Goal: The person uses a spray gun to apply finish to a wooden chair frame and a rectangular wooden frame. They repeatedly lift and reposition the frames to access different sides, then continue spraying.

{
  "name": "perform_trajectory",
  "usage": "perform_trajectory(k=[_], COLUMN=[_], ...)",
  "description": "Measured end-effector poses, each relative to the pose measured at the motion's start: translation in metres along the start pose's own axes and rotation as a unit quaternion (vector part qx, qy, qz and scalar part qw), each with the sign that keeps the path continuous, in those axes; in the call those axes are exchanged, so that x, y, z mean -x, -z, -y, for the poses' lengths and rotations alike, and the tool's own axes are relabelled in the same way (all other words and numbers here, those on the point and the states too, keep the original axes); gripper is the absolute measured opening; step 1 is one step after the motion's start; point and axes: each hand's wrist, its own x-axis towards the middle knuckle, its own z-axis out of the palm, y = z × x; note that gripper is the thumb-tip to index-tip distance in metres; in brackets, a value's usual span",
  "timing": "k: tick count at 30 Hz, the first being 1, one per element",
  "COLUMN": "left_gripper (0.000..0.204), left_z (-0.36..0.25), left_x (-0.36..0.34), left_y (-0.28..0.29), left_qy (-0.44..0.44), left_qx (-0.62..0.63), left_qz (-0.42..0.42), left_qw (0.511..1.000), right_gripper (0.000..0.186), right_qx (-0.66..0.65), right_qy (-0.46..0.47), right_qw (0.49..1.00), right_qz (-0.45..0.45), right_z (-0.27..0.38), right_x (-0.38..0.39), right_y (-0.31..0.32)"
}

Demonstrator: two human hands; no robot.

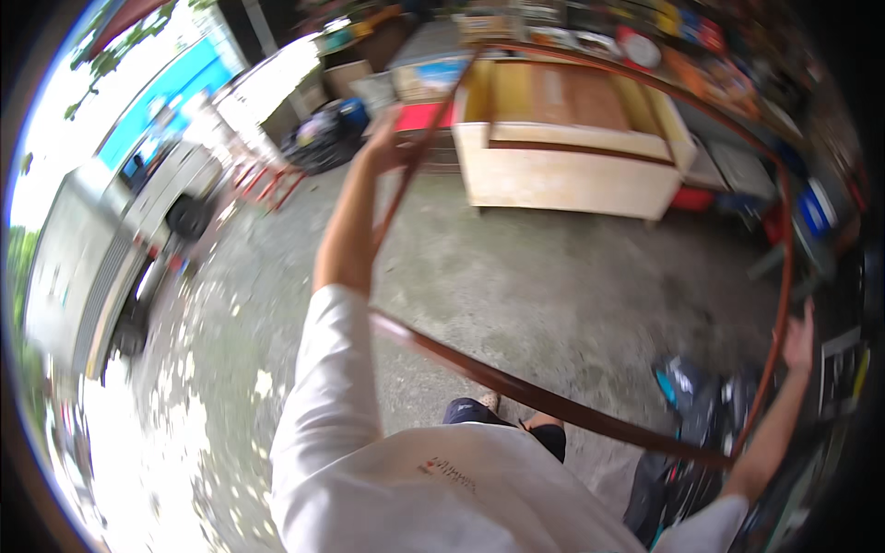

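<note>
A large brown rectangular frame (530,392), with nothing filling its middle, is held out in front of my body and tilted. Its near bar crosses close to my waist, and its far bar passes over a pale wooden cabinet. My left hand (390,146) is closed around the left bar, towards its far end. On the opposite side my right hand (798,343) bears against the right bar, its fingers partly stretched along the outside. The pale wooden cabinet (562,175) lies on the ground ahead, its open inside showing yellowish boards.
Black plastic bags (687,401) lie at my right, and another black bag (323,138) sits at the far left. A red metal rack (275,184) stands near a pale truck (83,267). Cluttered goods (636,46) line the back and right over a concrete floor (470,249).
</note>
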Motion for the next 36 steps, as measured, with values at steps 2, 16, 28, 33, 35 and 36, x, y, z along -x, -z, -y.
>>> perform_trajectory(k=[2, 16, 28, 33, 35, 36], left_gripper=[0.123, 0.117, 0.102, 0.096, 0.098, 0.098], left_z=[-0.050, -0.157, -0.219, -0.234, -0.231, -0.231], left_x=[-0.042, -0.374, -0.665, -0.725, -0.761, -0.775], left_y=[-0.011, -0.394, -0.691, -0.841, -0.911, -0.947], left_qy=[0.026, -0.006, 0.044, 0.032, 0.044, 0.047], left_qx=[-0.024, -0.141, -0.162, -0.197, -0.194, -0.196], left_qz=[-0.042, 0.021, 0.169, 0.252, 0.299, 0.317], left_qw=[0.998, 0.990, 0.971, 0.947, 0.933, 0.927], right_gripper=[0.080, 0.077, 0.104, 0.093, 0.093, 0.093], right_qx=[-0.003, 0.014, 0.023, -0.024, -0.029, -0.035], right_qy=[-0.011, -0.052, -0.076, -0.028, -0.042, -0.048], right_qw=[1.000, 0.978, 0.956, 0.908, 0.900, 0.898], right_qz=[0.023, -0.203, -0.284, -0.417, -0.433, -0.436], right_z=[0.007, 0.182, 0.268, 0.275, 0.280, 0.280], right_x=[-0.073, -0.346, -0.389, -0.410, -0.411, -0.423], right_y=[0.034, 0.244, 0.389, 0.383, 0.436, 0.457])
